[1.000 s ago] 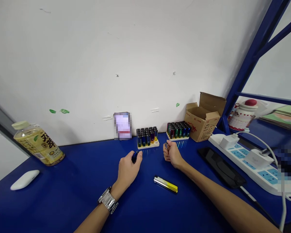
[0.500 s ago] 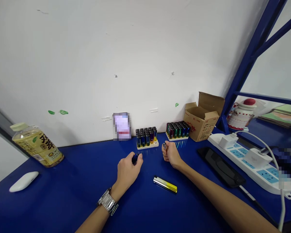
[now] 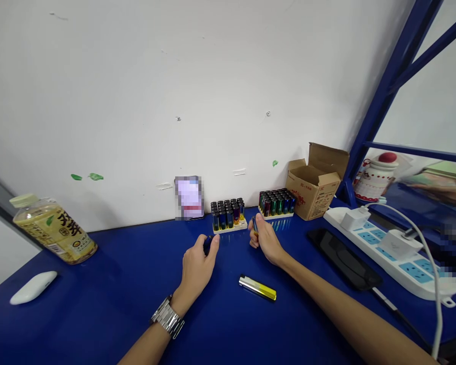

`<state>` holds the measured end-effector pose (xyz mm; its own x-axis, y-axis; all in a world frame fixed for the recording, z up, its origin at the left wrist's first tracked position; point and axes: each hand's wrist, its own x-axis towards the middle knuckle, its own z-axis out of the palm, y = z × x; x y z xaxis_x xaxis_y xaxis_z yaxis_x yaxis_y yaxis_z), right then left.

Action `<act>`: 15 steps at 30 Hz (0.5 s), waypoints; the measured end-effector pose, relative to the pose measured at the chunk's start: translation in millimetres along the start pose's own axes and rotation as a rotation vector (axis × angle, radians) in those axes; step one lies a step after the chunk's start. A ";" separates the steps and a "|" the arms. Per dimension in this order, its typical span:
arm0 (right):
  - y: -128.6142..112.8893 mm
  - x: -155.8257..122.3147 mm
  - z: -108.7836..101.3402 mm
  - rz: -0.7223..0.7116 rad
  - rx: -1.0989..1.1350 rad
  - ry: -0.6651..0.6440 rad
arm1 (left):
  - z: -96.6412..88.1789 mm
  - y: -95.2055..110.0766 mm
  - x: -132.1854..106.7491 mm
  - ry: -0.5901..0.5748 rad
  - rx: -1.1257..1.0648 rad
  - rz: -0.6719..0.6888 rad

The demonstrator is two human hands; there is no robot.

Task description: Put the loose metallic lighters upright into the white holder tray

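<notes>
My left hand point(image 3: 197, 266), with a metal watch on its wrist, is closed around a dark blue lighter point(image 3: 207, 245), mostly hidden by thumb and fingers. My right hand point(image 3: 268, 241) grips another lighter point(image 3: 255, 224) upright, just in front of the lighter trays; only its upper part shows. Between my forearms a yellow and silver lighter point(image 3: 257, 287) lies on the blue table. Behind the hands stands a pale tray point(image 3: 228, 230) of upright lighters with a gap at its front right corner. To its right is a second tray point(image 3: 285, 216) filled with coloured lighters.
A phone point(image 3: 190, 197) leans on the wall. An open cardboard box point(image 3: 315, 192), a black phone point(image 3: 344, 259) and a white power strip point(image 3: 395, 258) with a cable are at right. A drink bottle point(image 3: 57, 230) and white case point(image 3: 34, 287) are at left. Another person's blurred hand point(image 3: 450, 193) shows far right.
My right hand has tilted and its thumb has straightened along the lighter. My left hand keeps its grip, shifting slightly. Another person's hand has appeared at far right. The view has shifted a little.
</notes>
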<state>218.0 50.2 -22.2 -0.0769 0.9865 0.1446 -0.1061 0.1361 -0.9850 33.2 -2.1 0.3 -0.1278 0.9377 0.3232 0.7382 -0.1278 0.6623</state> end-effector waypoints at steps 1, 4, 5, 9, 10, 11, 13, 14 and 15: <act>0.0 0.4 -0.6 -0.064 -0.029 -0.007 | 0.3 -0.2 0.1 -0.008 -0.008 -0.001; -2.6 3.7 -4.4 -0.228 -0.269 0.013 | 1.4 -0.9 0.8 -0.036 -0.013 -0.005; -3.9 5.6 -6.2 -0.275 -0.366 0.034 | 1.8 -1.1 1.2 -0.042 -0.011 -0.004; -4.9 16.5 -14.4 -0.340 -0.503 0.108 | 2.1 -2.2 1.5 -0.057 0.005 0.009; -3.4 19.4 -16.3 -0.330 -0.485 0.121 | 1.9 -2.5 1.2 -0.061 0.005 0.011; -1.2 22.2 -18.0 -0.324 -0.466 0.136 | 1.6 -2.8 0.9 -0.065 0.002 0.013; 3.9 26.9 -20.8 -0.326 -0.444 0.159 | 1.4 -3.2 0.3 -0.077 -0.011 0.019; 6.0 28.6 -21.9 -0.327 -0.443 0.157 | 1.5 -3.2 0.1 -0.084 -0.019 0.024; 7.4 29.8 -22.8 -0.327 -0.452 0.147 | 1.8 -3.1 0.0 -0.091 -0.025 0.030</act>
<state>237.6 82.7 -27.3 0.0310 0.8844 0.4656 0.3359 0.4295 -0.8383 32.1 -1.1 -2.9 -0.0442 0.9585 0.2817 0.7239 -0.1636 0.6702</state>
